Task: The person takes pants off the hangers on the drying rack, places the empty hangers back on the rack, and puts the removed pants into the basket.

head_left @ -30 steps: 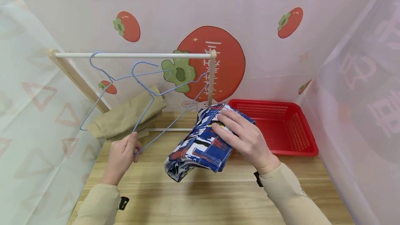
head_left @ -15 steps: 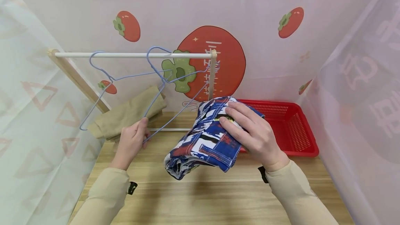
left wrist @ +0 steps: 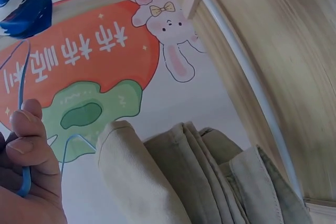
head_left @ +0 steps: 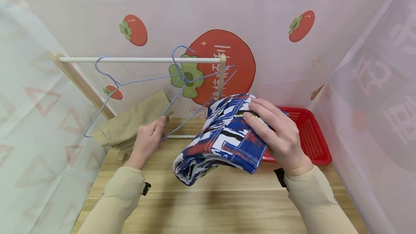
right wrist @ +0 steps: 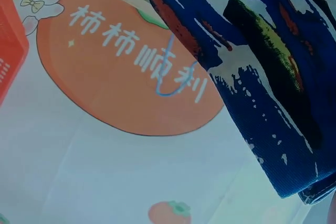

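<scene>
In the head view my left hand (head_left: 147, 142) grips a blue wire hanger (head_left: 185, 79) by one lower corner. The hanger is tilted, its hook up at the height of the white rail (head_left: 139, 60). The left wrist view shows the fingers (left wrist: 26, 124) curled round the wire. My right hand (head_left: 279, 133) holds a folded bundle of blue, white and red patterned jeans (head_left: 224, 136) above the table, fingers across its top; the thumb is hidden. The bundle overlaps the hanger's far end. In the right wrist view the jeans (right wrist: 262, 77) fill the upper right.
A second blue hanger (head_left: 117, 83) hangs on the rail's left part. Folded khaki trousers (head_left: 136, 118) hang below it. A wooden post (head_left: 222, 75) ends the rail on the right. Behind my right hand stands a red plastic basket (head_left: 313, 136) on the wooden table (head_left: 208, 205).
My left hand has moved right and up with the hanger, its hook rising to the rail's height. My right hand and the jeans have shifted right, over the basket's left part.
</scene>
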Tool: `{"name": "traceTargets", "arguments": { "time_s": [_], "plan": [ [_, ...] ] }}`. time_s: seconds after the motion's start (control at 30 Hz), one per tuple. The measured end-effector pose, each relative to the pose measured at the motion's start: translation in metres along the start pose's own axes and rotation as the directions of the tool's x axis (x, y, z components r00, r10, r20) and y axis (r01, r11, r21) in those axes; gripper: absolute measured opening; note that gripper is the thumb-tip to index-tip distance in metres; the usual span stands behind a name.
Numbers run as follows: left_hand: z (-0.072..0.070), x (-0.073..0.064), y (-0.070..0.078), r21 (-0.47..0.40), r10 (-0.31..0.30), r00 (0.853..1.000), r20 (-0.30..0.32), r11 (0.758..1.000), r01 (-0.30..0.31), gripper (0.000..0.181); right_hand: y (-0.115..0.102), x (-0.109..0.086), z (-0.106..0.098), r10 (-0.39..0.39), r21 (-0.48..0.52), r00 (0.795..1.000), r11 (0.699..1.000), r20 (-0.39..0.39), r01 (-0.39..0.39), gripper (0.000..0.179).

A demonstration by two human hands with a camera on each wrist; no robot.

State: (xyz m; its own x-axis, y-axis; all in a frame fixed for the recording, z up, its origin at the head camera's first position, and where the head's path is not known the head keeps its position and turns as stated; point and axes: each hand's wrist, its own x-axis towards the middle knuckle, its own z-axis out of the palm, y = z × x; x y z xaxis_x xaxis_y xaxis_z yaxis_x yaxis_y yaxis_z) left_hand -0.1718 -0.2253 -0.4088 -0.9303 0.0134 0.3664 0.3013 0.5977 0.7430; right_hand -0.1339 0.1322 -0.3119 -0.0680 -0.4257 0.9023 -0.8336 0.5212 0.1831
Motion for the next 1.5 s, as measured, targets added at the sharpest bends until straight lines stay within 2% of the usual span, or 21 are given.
{"name": "traceTargets", "arguments": {
  "time_s": [0.17, 0.53, 0.77, 0.9, 1.03, 1.17, 1.33, 1.5],
  "plan": [
    [0.005, 0.003, 0.002, -0.021, -0.018, 0.999, 0.035, 1.0, 0.019, 0.058, 0.0, 0.001, -0.003, 0.003, 0.009, 1.0, 1.0, -0.03, -0.002, 0.041],
    [0.012, 0.006, -0.001, -0.004, -0.02, 0.999, 0.045, 1.0, 0.02, 0.058, 0.0, 0.005, -0.012, 0.039, 0.031, 0.994, 0.999, -0.106, -0.036, 0.04],
    [0.017, 0.007, -0.001, 0.024, -0.027, 0.998, 0.051, 0.999, 0.026, 0.059, -0.006, 0.002, -0.019, -0.036, 0.065, 0.988, 0.997, -0.152, 0.047, 0.052],
    [0.019, 0.007, 0.0, 0.029, -0.026, 0.998, 0.061, 0.999, 0.024, 0.059, -0.007, 0.001, -0.025, -0.049, 0.031, 0.985, 0.998, -0.164, 0.055, 0.052],
    [0.019, 0.006, 0.0, 0.033, -0.032, 0.997, 0.068, 0.999, 0.03, 0.058, -0.004, -0.001, -0.031, -0.02, -0.012, 0.983, 1.0, -0.184, 0.018, 0.044],
    [0.02, 0.007, 0.0, 0.038, -0.055, 0.996, 0.075, 0.998, 0.052, 0.058, 0.003, -0.013, -0.032, 0.043, -0.064, 0.986, 0.997, -0.163, -0.054, 0.03],
    [0.024, 0.007, 0.001, 0.034, -0.065, 0.993, 0.102, 0.997, 0.062, 0.057, 0.015, -0.029, -0.031, 0.125, -0.113, 0.987, 0.984, -0.099, -0.136, 0.032],
    [0.025, 0.005, 0.0, 0.041, -0.06, 0.991, 0.119, 0.998, 0.056, 0.055, 0.029, -0.043, -0.032, 0.172, -0.159, 0.985, 0.972, -0.001, -0.17, 0.029]
  ]
}}
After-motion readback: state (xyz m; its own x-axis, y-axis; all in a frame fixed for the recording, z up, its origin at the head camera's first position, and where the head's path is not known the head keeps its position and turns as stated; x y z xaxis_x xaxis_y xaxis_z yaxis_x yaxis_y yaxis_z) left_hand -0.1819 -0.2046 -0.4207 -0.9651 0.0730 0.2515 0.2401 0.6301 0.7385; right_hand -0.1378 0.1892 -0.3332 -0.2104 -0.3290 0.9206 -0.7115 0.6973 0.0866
